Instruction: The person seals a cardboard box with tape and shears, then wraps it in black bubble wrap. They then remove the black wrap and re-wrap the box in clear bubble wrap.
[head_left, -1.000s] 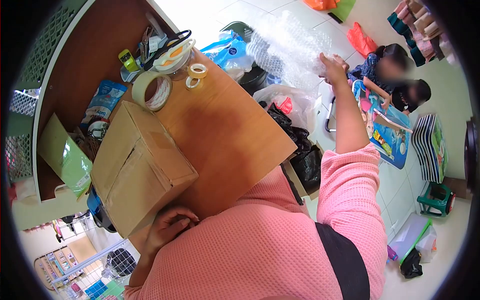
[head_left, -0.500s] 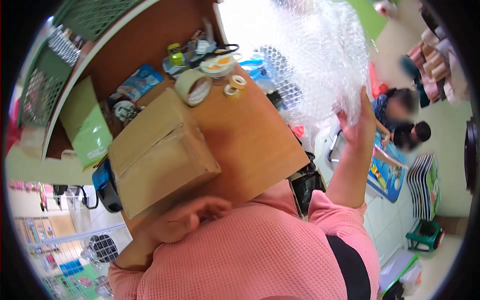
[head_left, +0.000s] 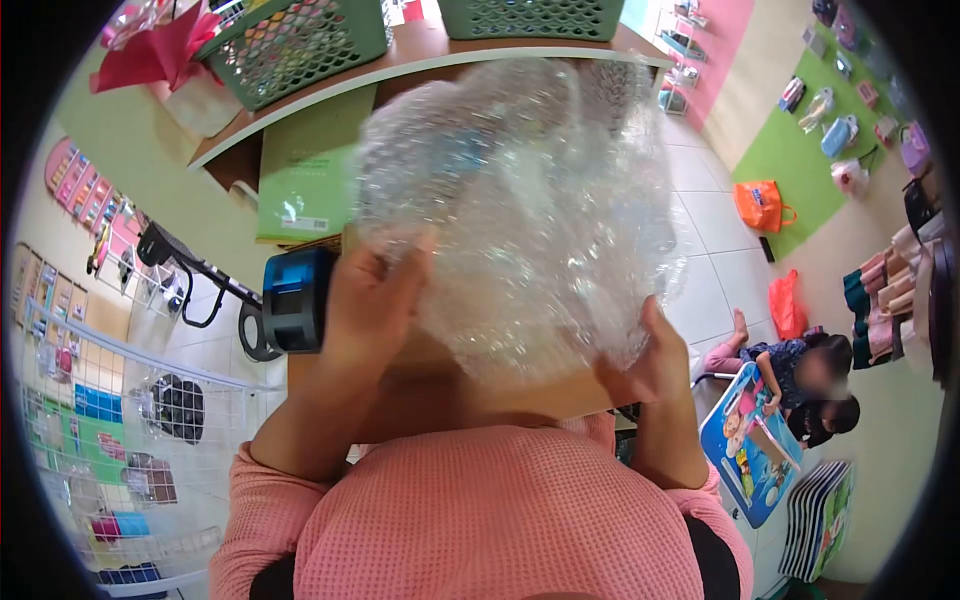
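A large crumpled sheet of clear bubble wrap (head_left: 530, 210) spreads between my two hands over the wooden desk (head_left: 450, 395). At its lower left edge, my left hand (head_left: 375, 300) pinches the plastic between thumb and fingers. My right hand (head_left: 655, 360) grips the lower right edge, thumb up, with its fingers partly behind the wrap. The wrap hides most of the desk top, including the cardboard box and the tape rolls.
A blue and black tape dispenser or similar item (head_left: 298, 300) sits left of my left hand. Green baskets (head_left: 300, 50) stand on the shelf above a green folder (head_left: 310, 170). Two people (head_left: 800, 375) sit at a low blue table (head_left: 750, 445) on the right.
The bubble wrap has come from the upper right to in front of me. My left hand has risen from near my body and taken hold of it. The view has turned.
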